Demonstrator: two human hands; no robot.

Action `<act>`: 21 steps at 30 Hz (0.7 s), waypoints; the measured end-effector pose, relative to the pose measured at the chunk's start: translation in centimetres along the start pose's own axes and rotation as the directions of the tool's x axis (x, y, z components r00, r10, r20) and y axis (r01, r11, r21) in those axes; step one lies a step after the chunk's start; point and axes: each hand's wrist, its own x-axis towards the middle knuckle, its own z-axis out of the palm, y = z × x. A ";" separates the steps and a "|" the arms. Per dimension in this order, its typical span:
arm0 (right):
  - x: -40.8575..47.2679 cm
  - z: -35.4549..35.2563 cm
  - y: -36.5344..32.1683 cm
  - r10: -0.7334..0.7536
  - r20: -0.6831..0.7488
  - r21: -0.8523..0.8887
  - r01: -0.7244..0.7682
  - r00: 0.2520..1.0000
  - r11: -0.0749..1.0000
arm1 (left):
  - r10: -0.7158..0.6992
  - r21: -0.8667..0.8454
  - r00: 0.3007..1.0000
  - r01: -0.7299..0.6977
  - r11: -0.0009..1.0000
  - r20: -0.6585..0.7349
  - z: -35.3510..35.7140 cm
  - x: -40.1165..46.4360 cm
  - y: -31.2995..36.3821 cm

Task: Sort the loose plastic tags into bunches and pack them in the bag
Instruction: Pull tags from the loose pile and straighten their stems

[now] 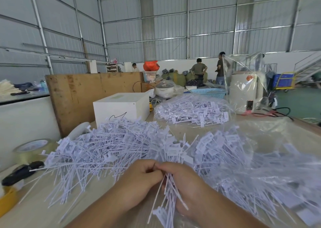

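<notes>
Where the table (111, 189) meets its left edge, a yellow thing (7, 201) shows only in part and black scissors (19, 173) lie beside it, with a roll of clear tape (33, 149) just behind; further in, a broad heap of loose white tags (107, 148) covers the table, stems pointing all ways; behind the heap stands a white box (121, 106) against a brown board (90, 88); near the bottom middle the left hand (139, 181) has its grip curled, fingertips pinching at the top of a bunch (167, 196) of tags; the right hand (184, 184) touches the left, its grip wrapped round the same bunch, whose stems hang down toward the viewer between both hands, one flat tag head lowest; beyond the hands a second heap (217, 148) fans out, heads up; behind it, well apart, a bag (191, 109) of clear plastic holds more tags; a blue basket (208, 92) and a lidded pot (165, 88) stand behind that; to the right a large clear sheet (286, 167) lies over the table, tags under or inside it, I cannot tell which; at the far right corner a white appliance (243, 90) stands in clear wrap; three people (198, 68) stand far back in the hall
</notes>
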 end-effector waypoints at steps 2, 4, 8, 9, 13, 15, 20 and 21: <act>-0.1 -0.2 -0.1 0.000 0.033 -0.014 0.000 0.999 1.000 | -0.009 -0.022 0.999 0.010 1.000 0.041 -0.1 -0.1 0.2; 0.0 -0.4 -0.2 -0.001 0.021 -0.036 0.002 1.000 0.999 | -0.002 -0.016 0.992 0.004 1.000 0.129 -0.7 -0.2 0.6; -0.4 0.0 -0.7 -0.063 -0.073 -0.192 0.048 0.995 0.980 | 0.013 -0.018 0.981 -0.010 1.000 0.192 -2.1 -0.7 0.9; -0.6 0.1 -0.9 -0.076 -0.078 -0.229 0.056 0.994 0.972 | 0.010 -0.035 0.986 -0.005 0.999 0.166 -2.4 -0.7 0.8; -1.0 0.2 -1.4 -0.140 -0.106 -0.242 0.111 0.985 0.964 | -0.043 -0.108 0.998 0.038 0.993 -0.051 -2.9 -0.1 0.3; -1.7 0.5 -1.7 -0.193 -0.088 -0.226 0.169 0.977 0.959 | -0.102 -0.118 0.988 0.089 0.989 -0.116 -2.9 0.2 -0.3; -3.4 1.5 -3.2 -0.268 -0.039 -0.221 0.253 0.963 0.942 | -0.135 0.028 0.972 0.143 0.989 -0.193 -2.9 0.4 -0.4; -3.7 1.6 -3.5 -0.270 -0.039 -0.226 0.255 0.962 0.940 | -0.123 0.076 0.972 0.141 0.987 -0.199 -2.9 0.4 -0.4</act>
